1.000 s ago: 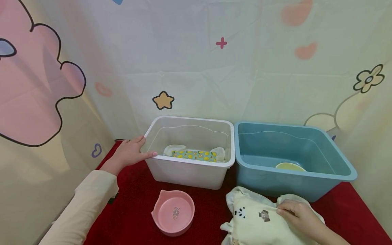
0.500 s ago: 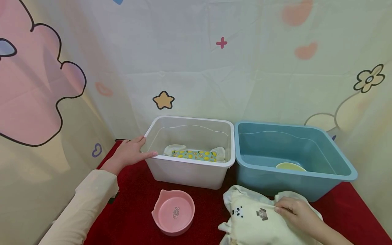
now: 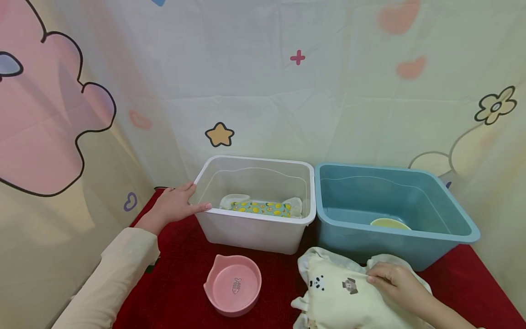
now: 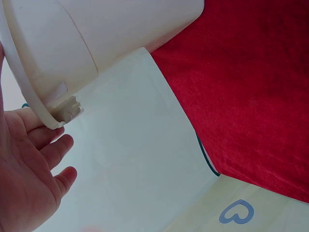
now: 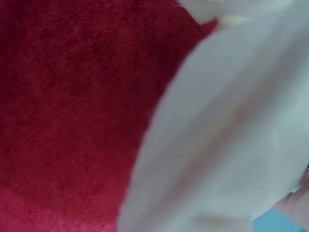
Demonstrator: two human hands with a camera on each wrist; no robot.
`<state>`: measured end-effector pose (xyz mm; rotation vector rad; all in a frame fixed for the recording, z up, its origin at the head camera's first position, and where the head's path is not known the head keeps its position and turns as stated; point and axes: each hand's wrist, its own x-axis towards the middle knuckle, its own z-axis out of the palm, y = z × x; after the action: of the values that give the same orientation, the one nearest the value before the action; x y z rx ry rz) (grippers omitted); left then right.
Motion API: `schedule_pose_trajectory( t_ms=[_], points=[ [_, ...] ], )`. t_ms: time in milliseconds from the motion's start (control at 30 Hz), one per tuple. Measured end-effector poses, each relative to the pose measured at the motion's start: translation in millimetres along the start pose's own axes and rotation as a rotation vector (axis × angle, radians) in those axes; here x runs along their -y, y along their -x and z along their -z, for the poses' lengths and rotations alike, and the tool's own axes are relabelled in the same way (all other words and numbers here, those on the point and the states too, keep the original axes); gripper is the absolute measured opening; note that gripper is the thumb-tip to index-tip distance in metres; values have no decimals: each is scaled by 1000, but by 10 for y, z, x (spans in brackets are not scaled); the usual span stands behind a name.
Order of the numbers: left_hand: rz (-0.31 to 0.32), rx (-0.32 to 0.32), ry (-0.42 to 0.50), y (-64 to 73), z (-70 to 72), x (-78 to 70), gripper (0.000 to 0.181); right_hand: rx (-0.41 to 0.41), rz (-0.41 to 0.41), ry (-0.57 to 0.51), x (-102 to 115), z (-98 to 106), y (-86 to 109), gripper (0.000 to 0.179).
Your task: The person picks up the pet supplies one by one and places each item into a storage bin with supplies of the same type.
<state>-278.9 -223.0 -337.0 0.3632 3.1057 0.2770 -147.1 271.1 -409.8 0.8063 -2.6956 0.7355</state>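
My left hand (image 3: 174, 205) rests on the near left corner of a white plastic bin (image 3: 255, 230), thumb along the front rim and fingers at the side rim. In the left wrist view its fingers (image 4: 58, 150) are spread and loosely bent beside that rim. With thumb and fingers, my right hand (image 3: 396, 283) pinches a cream frilled pillow (image 3: 345, 306) printed with a panda and a dog. The pillow's lower part runs out of the head view. Its pale fabric (image 5: 217, 135) fills much of the right wrist view, blurred, and only a bit of the hand shows there.
A pink cat-eared bowl (image 3: 233, 283) stands on the red cloth (image 3: 176, 288), left of the pillow. Behind the pillow is a blue bin (image 3: 382, 246) with a pale yellow round thing (image 3: 389, 224) inside. The white bin holds a lemon-print frilled piece (image 3: 260, 209). A printed curtain (image 3: 263, 123) hangs behind.
My right hand has shifted slightly left and away from me, and the cream pillow has moved with it. The left hand, bins and bowl have stayed where they were.
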Motion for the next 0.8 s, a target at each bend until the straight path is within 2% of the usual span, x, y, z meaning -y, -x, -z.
schedule_pose_trajectory(
  t_ms=[367, 633, 800],
  points=[
    [-1, -2, -4, -5, -12, 8, 92, 15, -6, 0, 54, 25, -34, 6],
    [-9, -7, -7, -1, -5, 3, 92, -21, 39, 9, 88, 36, -45, 9],
    [-12, -8, -8, -4, -11, 9, 92, -10, 21, -7, 101, 48, -54, 10]
  ],
)
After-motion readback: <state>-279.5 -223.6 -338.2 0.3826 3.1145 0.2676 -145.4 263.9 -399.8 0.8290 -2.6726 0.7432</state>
